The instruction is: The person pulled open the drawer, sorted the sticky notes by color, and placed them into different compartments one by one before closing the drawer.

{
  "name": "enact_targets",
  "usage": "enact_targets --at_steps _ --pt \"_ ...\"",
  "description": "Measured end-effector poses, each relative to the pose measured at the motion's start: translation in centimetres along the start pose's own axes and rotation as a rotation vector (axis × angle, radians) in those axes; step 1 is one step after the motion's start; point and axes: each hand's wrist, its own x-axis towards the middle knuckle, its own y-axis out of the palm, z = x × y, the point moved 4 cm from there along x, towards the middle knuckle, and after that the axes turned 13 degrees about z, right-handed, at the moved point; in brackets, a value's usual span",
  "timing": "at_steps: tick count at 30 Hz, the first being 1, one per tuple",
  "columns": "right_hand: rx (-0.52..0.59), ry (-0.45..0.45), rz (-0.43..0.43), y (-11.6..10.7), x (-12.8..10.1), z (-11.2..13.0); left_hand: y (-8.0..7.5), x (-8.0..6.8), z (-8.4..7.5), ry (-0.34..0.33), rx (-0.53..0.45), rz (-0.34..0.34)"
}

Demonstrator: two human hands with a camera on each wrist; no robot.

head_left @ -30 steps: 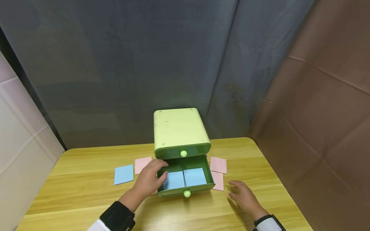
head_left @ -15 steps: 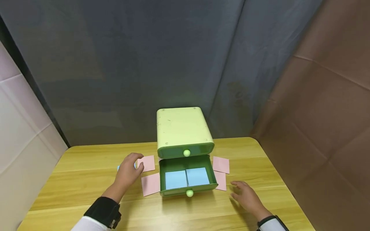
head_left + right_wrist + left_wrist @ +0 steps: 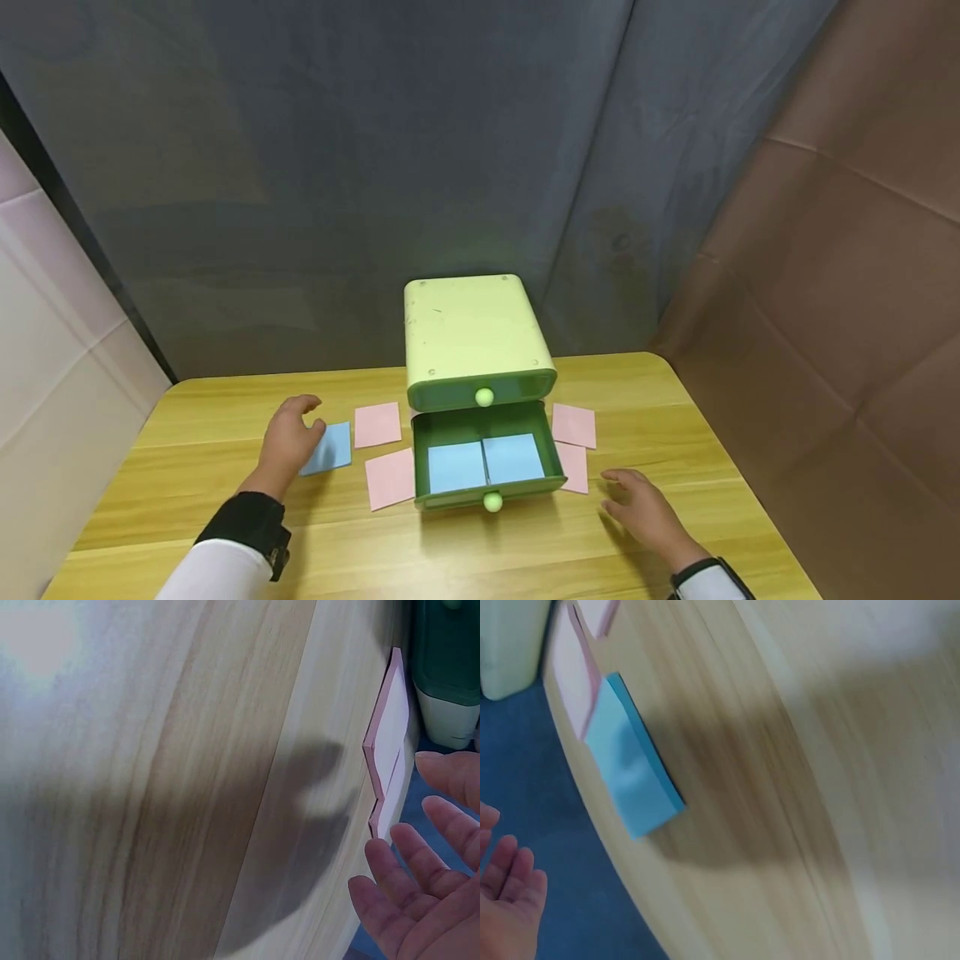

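Observation:
My left hand (image 3: 287, 442) is over the table at the left, fingers loosely bent and holding nothing. It overlaps the left side of a blue sticky-note pad (image 3: 334, 448); in the left wrist view the fingers stand apart from this pad (image 3: 634, 769). At the right, my right hand (image 3: 643, 510) hovers with relaxed, spread fingers and grips nothing, near two pink sticky-note pads (image 3: 574, 426). Between the hands, the pulled-out lower drawer (image 3: 450, 427) of a green box holds two blue pads (image 3: 513, 458) side by side, with a divider between them.
The pale green two-drawer box (image 3: 476, 325) stands at the table's back edge, its upper drawer (image 3: 517, 387) closed. Two more pink pads (image 3: 377, 425) lie left of the drawer. Grey cloth (image 3: 337, 183) hangs behind the wooden table (image 3: 172, 467), brown cloth (image 3: 847, 292) at the right.
My left hand has left the drawer's left side and moved left, past the pink pads, to the blue pad on the table. The right hand has stayed about where it was.

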Motion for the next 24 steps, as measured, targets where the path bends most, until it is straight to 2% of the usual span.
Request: enact_targets --at_steps 7,15,19,24 --pt "0.006 0.012 0.010 0.0 0.1 0.0 -0.1 0.3 1.7 -0.072 -0.044 0.037" --pt "0.001 0.018 0.018 0.0 0.1 0.1 0.5 0.5 3.4 -0.191 -0.106 0.081" --pt "-0.003 0.015 0.016 0.1 0.1 0.1 0.7 0.6 3.8 -0.226 -0.093 0.098" --pt "-0.012 0.017 0.018 0.3 0.2 -0.1 0.9 0.7 4.0 -0.230 -0.041 0.125"
